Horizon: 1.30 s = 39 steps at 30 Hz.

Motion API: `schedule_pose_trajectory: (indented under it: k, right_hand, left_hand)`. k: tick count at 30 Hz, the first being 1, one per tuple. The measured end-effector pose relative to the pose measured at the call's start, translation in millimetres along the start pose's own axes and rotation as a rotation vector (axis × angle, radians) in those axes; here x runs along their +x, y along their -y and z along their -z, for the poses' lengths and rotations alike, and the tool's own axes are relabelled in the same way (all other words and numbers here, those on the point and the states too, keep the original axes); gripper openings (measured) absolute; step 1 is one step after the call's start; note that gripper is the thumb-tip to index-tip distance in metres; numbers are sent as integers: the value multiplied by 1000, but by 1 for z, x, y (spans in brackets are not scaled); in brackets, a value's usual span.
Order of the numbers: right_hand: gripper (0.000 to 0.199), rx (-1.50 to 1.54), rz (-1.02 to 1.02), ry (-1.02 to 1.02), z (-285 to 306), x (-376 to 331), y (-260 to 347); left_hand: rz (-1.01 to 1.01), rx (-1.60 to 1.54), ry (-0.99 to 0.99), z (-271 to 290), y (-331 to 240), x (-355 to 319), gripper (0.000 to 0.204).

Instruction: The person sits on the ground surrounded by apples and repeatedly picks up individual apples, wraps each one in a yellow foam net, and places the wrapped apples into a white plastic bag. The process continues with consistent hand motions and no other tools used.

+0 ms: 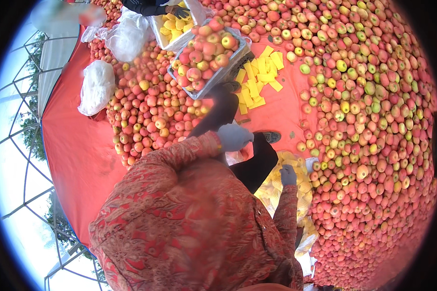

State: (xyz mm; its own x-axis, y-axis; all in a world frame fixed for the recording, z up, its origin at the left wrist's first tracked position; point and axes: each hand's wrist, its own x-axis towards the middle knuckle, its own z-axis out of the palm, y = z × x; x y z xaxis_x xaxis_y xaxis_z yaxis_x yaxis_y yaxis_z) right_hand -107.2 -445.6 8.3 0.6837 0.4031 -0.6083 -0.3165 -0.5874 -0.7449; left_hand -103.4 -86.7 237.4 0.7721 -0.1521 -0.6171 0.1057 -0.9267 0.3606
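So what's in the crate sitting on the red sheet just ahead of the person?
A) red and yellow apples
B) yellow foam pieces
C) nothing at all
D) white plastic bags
A: the crate is heaped with red and yellow apples, while the yellow foam pieces lie loose on the red sheet beside it.

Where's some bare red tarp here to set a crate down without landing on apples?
The widest bare tarp lies left of the apple pile, below the white bag. A smaller patch sits between the yellow foam pieces and the right-hand apples. Everywhere else is packed with fruit.
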Motion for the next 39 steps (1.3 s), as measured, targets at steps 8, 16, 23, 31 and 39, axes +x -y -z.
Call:
schedule_pose_trajectory:
  k: [8, 16, 23, 31, 39]
  right_hand:
    - [25, -269, -143, 371, -133, 78, 114]
    - [50, -517, -93, 349, -313, 214, 87]
    - [51, -338, -262, 761, -410, 293, -11]
    - [52, -24, -271, 963, -415, 291, -33]
    - [55, -19, -102, 684, -413, 354, -49]
  left_hand:
    - [34, -81, 210, -43, 88, 26, 23]
    - [-191, 261, -32, -124, 214, 110, 19]
    - [-64, 52, 243, -154, 289, 180, 21]
    - [102, -439, -217, -107, 314, 249, 21]
    - [94, -538, -424, -73, 306, 279, 20]
